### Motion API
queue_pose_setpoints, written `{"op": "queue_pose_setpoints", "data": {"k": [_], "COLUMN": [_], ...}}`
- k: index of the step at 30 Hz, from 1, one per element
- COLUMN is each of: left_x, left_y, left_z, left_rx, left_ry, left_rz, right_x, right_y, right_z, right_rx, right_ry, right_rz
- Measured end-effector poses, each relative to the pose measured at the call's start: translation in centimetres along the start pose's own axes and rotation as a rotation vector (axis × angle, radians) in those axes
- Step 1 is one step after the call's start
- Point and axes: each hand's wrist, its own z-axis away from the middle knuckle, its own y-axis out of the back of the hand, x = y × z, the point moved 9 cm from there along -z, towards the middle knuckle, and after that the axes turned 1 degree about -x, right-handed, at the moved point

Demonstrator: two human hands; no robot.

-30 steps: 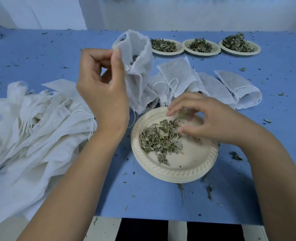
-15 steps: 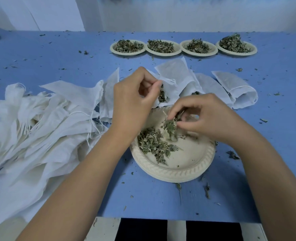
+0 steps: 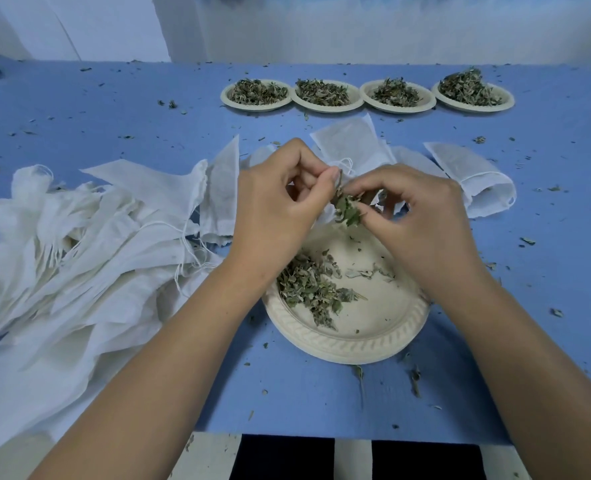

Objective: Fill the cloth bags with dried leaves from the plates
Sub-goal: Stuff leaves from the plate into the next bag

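2 bare arms show: left forearm (image 3: 169, 358), right forearm (image 3: 516, 348); left grip (image 3: 273, 209) and right grip (image 3: 422, 216) likewise bare.

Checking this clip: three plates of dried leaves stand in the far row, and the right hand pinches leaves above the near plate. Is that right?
No. The head view shows four plates in the far row, not three. The right hand does pinch leaves above the near plate.

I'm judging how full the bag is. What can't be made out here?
- The bag, head view: the left hand and the right hand, pinching leaves, cover its mouth, so its fill level is hidden.
- The cloth pile: cut off by the left edge.
- The far plates: too small to tell leaf kinds.
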Motion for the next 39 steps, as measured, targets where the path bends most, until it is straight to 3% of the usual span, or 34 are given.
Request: {"op": "queue_pose_setpoints", "data": {"k": [3,6,10,16,20,21,26,31,36,39], "left_x": [0.3,0.0,-0.2,-0.1,-0.2,0.0,0.8,0.3,1.7,1.7], "left_y": [-0.3,-0.2,-0.4,-0.7,0.5,0.4,-0.3,0.3,-1.0,-0.7], "left_z": [0.2,0.1,0.1,0.3,-0.1,-0.1,0.1,-0.1,0.6,0.6], "left_rx": [-0.016,0.003,-0.021,-0.023,0.069,0.061,-0.030,0.047,-0.116,-0.080], "left_ry": [-0.028,-0.021,-0.011,0.001,0.022,0.013,-0.025,0.009,-0.096,-0.100], "left_rz": [0.017,0.027,0.043,0.099,0.123,0.138,0.190,0.165,0.128,0.087], "right_x": [-0.9,-0.3,-0.1,-2.0,-2.9,-3.1,-2.3,-3.2,-2.9,-2.5], "right_y": [-0.5,-1.0,0.0,-0.2,1.9,1.7,-3.3,0.4,-3.5,-3.3], "right_z": [0.1,-0.2,-0.3,0.2,0.7,0.7,1.2,0.8,1.4,1.2], "right_rx": [-0.034,-0.110,0.010,0.009,0.176,0.155,-0.261,0.037,-0.257,-0.265], "right_ry": [0.128,0.049,0.001,0.156,0.253,0.266,0.222,0.335,0.293,0.259], "right_rz": [0.061,-0.099,-0.198,0.010,0.092,0.100,0.192,0.155,0.208,0.206]}}
